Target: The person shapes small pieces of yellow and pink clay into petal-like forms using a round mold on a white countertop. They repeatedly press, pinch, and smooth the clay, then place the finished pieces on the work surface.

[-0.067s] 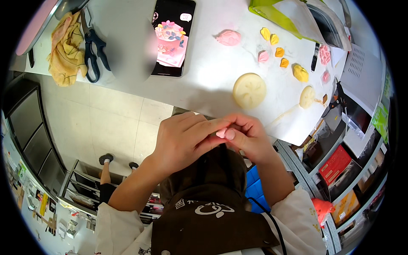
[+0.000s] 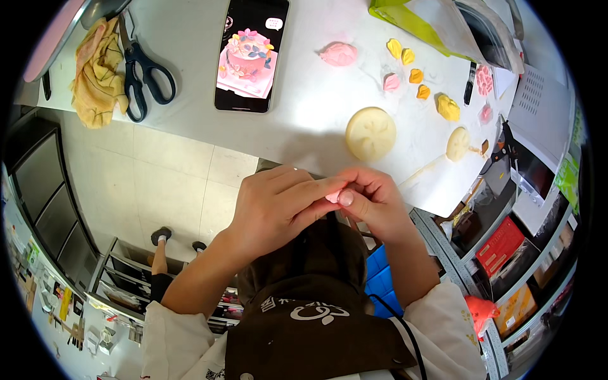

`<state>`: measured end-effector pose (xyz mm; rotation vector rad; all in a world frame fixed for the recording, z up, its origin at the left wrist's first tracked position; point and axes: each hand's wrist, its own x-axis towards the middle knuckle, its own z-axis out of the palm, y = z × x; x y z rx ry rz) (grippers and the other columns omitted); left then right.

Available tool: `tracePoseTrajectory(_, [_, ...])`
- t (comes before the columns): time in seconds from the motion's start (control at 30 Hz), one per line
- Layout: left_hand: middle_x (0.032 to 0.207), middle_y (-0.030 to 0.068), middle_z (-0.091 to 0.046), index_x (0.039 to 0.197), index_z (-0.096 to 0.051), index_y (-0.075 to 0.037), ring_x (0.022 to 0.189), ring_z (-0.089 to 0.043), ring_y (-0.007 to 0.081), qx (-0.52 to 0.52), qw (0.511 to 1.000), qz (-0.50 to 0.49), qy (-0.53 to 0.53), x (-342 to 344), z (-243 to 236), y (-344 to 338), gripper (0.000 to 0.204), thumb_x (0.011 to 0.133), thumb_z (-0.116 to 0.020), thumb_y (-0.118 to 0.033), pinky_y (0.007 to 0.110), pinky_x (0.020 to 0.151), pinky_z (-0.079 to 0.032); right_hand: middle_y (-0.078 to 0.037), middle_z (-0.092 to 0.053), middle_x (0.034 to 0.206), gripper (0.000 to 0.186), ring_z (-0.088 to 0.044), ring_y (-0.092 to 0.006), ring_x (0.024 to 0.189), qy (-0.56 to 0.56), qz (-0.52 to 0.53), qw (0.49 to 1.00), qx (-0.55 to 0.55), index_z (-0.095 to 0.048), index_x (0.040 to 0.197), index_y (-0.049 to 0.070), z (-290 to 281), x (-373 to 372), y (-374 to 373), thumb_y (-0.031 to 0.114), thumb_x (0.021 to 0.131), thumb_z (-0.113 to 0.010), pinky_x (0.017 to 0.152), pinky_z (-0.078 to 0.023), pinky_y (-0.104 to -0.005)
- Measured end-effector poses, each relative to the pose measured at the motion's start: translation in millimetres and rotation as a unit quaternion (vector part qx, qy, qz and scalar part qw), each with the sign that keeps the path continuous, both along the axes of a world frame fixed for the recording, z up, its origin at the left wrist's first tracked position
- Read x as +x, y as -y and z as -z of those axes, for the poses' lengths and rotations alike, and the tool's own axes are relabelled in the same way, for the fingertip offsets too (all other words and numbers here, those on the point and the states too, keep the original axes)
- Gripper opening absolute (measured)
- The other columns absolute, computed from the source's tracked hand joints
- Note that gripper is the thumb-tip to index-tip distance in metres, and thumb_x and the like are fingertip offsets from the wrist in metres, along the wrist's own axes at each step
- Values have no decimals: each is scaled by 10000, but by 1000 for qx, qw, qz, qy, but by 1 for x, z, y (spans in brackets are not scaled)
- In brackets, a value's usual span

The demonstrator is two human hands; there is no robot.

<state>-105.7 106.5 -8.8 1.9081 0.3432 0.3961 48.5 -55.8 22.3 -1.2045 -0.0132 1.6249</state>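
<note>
Just in front of the table edge, my two hands meet over a small soft pink piece [image 2: 333, 197], which looks like modelling paste. Thumb and fingers of my right hand [image 2: 377, 206] pinch it from the right. My left hand [image 2: 272, 202] closes on it from the other side, fingertips pressed together. Much of the piece is hidden by the fingers. Beyond them lies a pale round mould [image 2: 371, 134] with a petal-shaped imprint. A larger pink lump [image 2: 339, 54], a small pink petal [image 2: 391, 82] and several yellow and orange petals [image 2: 448, 108] rest on the white table.
A phone [image 2: 246, 76] showing a pink cake lies on the table [image 2: 304, 126]. Navy-handled scissors [image 2: 152, 79] and a yellow cloth [image 2: 98, 76] are at the left. A smaller pale mould [image 2: 457, 144] and a green-and-clear bag [image 2: 437, 28] sit right. Shelving [image 2: 494, 272] stands right of me.
My fingertips have shifted slightly around the pink piece, and less of it shows. A grey blur that covered part of the phone and scissors is gone.
</note>
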Motion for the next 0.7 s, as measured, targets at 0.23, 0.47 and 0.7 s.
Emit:
tracePoseTrajectory(0.23, [735, 7, -658, 1172, -820, -104, 640, -634, 212, 114, 992, 39, -40, 16, -11, 18, 346, 834, -884, -137, 337, 566, -506, 19, -711, 976, 247, -588, -40, 798, 12, -1, 1000, 12, -723, 1221, 14, 10, 15, 26, 230, 1105, -694, 704, -486, -214])
tracePoseTrajectory(0.47, [1035, 69, -733, 1443, -691, -101, 875, -692, 275, 62, 983, -35, -168, 41, -6, 60, 679, 814, -923, -210, 394, 748, -579, 13, -735, 1025, 181, -606, -43, 801, 197, 17, 979, -49, -735, 1219, 29, 15, 56, 52, 136, 1072, -728, 709, -502, -217])
tracePoseTrajectory(0.7, [1593, 120, -555, 1605, -530, -157, 1384, -556, 369, 246, 941, -78, -220, 76, 20, 87, 994, 726, -960, -330, 526, 1135, -440, -52, -753, 960, 147, -700, -173, 801, 516, -22, 856, -3, -714, 1134, 52, 31, 92, 29, 71, 999, -768, 725, -558, -305])
